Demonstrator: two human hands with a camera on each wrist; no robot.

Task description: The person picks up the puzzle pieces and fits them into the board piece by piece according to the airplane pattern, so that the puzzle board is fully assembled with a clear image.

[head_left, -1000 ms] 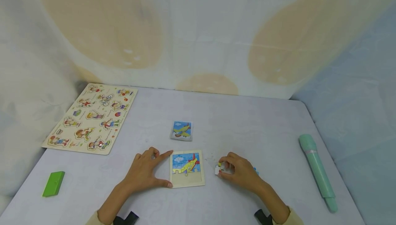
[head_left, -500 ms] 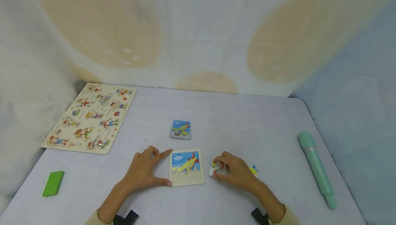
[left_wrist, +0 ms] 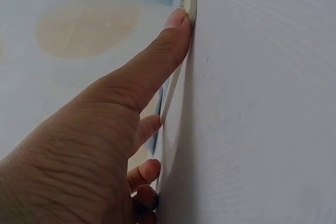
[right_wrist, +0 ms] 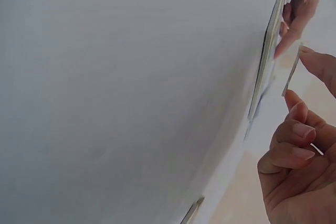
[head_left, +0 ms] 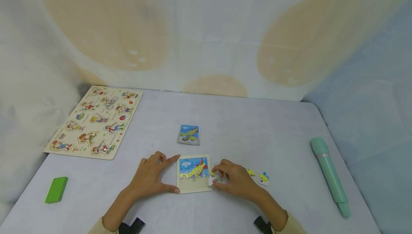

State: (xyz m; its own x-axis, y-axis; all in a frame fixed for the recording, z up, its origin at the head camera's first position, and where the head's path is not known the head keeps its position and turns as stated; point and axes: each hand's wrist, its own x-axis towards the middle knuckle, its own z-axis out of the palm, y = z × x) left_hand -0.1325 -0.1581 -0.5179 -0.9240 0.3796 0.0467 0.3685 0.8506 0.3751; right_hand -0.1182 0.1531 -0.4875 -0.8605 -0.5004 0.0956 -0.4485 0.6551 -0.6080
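A square wooden jigsaw tray (head_left: 195, 188) lies before me, its upper part filled with a yellow plane on blue sky and its lower part bare wood. My left hand (head_left: 146, 177) touches its left side, thumb at the near corner and index finger at the far corner, both stretched out. Between thumb and index finger, my right hand (head_left: 237, 180) pinches a jigsaw piece (head_left: 211, 179) at the tray's right edge. The right wrist view shows this piece (right_wrist: 293, 71) edge-on, raised off the table. Two loose pieces, one blue and yellow (head_left: 264, 179), one partly hidden (head_left: 251, 172), lie beyond the right hand.
A small picture tile (head_left: 189, 135) of the same plane lies behind the tray. A large board of figures (head_left: 96, 123) occupies the back left. A green block (head_left: 56, 190) lies at the left, a mint-green tube (head_left: 330, 177) at the right edge.
My right hand has moved left with the jigsaw piece, up to the tray's right edge. Loose pieces behind it have come into sight. The left hand stays at the tray.
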